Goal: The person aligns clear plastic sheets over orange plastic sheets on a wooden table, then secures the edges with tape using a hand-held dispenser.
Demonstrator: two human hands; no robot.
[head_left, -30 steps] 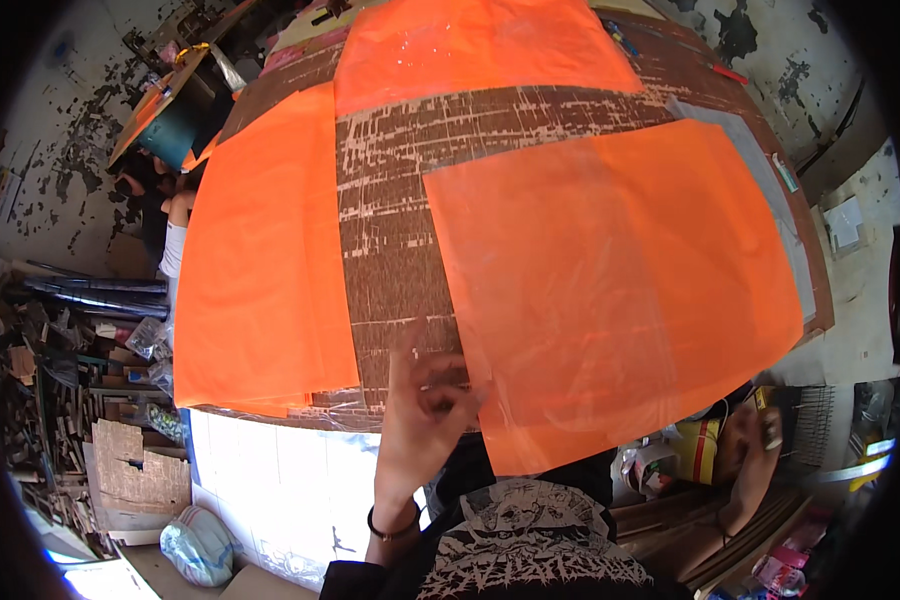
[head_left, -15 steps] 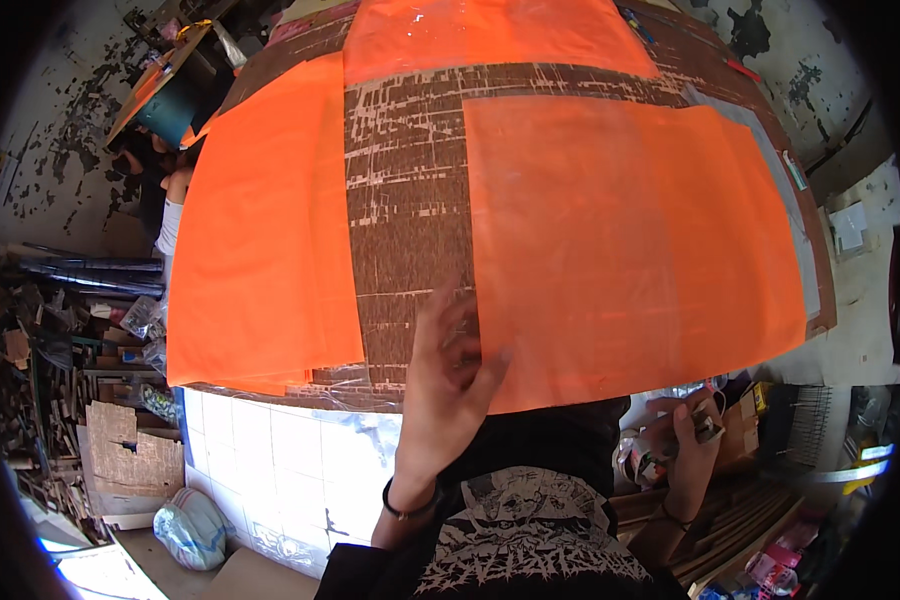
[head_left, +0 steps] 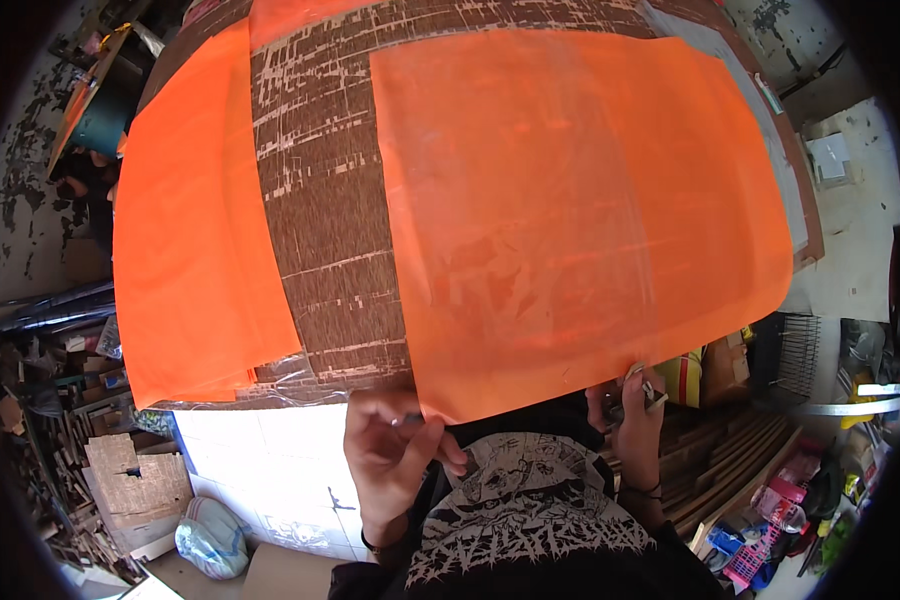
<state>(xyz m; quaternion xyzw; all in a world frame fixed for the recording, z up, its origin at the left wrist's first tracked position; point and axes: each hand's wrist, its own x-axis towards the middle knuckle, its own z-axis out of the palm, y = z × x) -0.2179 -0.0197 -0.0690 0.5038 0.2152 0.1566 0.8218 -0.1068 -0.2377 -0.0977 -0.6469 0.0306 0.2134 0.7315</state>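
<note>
A large orange sheet, partly see-through, covers the right half of the worn brown table. Its near edge hangs toward my body. My left hand has its thumb and fingers pinched at the sheet's near left corner. At the near edge farther right, my right hand is closed around a small shiny object, too small to identify; whether those fingers touch the sheet is unclear. To the left lies a second orange piece, seemingly stacked in layers.
More orange material lies at the table's far side, and a grey sheet shows under the right edge. Wood scraps pile up on the left floor. A tied plastic sack sits below. Wooden strips lie at my right.
My left hand has moved from above the table down to the orange sheet's near corner and closed there. My right hand has come up to the sheet's near edge. The view has shifted.
</note>
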